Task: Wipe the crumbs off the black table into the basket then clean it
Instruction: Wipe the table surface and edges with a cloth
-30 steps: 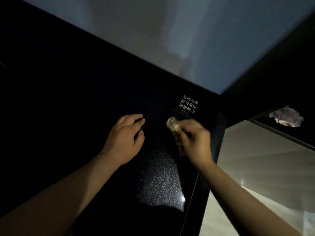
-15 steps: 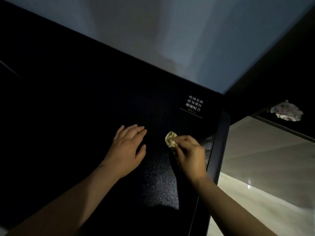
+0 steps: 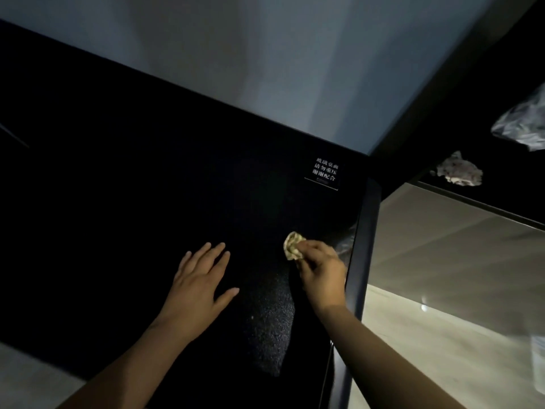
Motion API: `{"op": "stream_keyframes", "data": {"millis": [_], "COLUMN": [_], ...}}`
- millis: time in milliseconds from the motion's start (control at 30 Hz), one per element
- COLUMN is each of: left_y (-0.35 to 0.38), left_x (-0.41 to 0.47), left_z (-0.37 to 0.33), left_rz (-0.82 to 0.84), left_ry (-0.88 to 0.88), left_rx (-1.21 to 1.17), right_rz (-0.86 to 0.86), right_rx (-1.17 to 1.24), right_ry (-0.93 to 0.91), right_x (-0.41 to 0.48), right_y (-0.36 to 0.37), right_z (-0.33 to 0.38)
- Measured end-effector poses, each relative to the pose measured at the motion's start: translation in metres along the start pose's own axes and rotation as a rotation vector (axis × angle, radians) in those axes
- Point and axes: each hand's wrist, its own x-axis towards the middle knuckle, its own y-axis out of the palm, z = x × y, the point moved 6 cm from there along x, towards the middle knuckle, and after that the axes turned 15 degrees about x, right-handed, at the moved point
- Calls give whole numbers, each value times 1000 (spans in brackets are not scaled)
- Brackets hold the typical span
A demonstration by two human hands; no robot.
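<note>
On the black worktop (image 3: 118,202), left of its middle, the left hand (image 3: 200,278) lies palm down with its fingers straight and spread, holding nothing. To its right, the right hand (image 3: 321,273) pinches a small crumpled paper wad (image 3: 293,246) between thumb and curled fingers. The wad touches the surface near the worktop's right edge rail (image 3: 364,231).

The step in hand looks like sweeping crumbs toward that rail. It should go best with the wad pressed flat and drawn in short, overlapping strokes, all one way. The free hand could cup under the edge if the basket is not beneath it. No basket is clearly in view, so nothing should go over the rail until it is placed.

The surface is dark and glossy, with a speckled sheen between the two wrists. In this dim light crumbs cannot be told from the speckle. A small label (image 3: 325,172) with white characters sits by the far right corner. A pale wall (image 3: 265,54) rises behind, and pale floor tiles (image 3: 442,261) lie beyond the rail. Further right, in shadow, rest a crumpled pale scrap (image 3: 460,172) and some clear plastic film (image 3: 525,122).
</note>
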Motion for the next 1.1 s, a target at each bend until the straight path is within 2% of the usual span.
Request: {"op": "stream_keyframes", "data": {"millis": [100, 167, 233, 367, 500, 633, 733, 800, 867, 967, 1100], "left_y": [-4, -6, -8, -9, -14, -19, -15, -12, -9, 2, 10], "left_x": [2, 1, 0, 1, -7, -40, -60, -70, -80, -92, -96], "left_z": [-1, -2, -2, -1, -1, 8, 12, 13, 10, 7, 7], "left_rz": [-18, -16, -26, -19, -32, -86, -86, -87, -80, -29, -32], "left_ry": [-6, -4, -2, -5, -17, -47, -45, -36, -26, -20, -11], "left_rx": [-27, -48, -69, -94, -160, -169, -171, -153, -132, -101, -76], "right_rz": [135, 110, 17, 47, 75, 152, 67, -37, -63, -23, 143], "right_rx": [132, 200, 146, -67, -8, 87, 82, 19, -40, -27, 13], "right_ry": [92, 125, 88, 30, 7, 109, 116, 97, 139, 179, 159], "right_x": [-13, -7, 3, -17, -78, -117, -109, -103, -107, -128, -183], "right_y": [3, -6, -17, 2, 22, 30, 18, 9, 10, 20, 33], "right_z": [11, 18, 19, 16, 27, 30, 32, 32, 28, 25, 42]}}
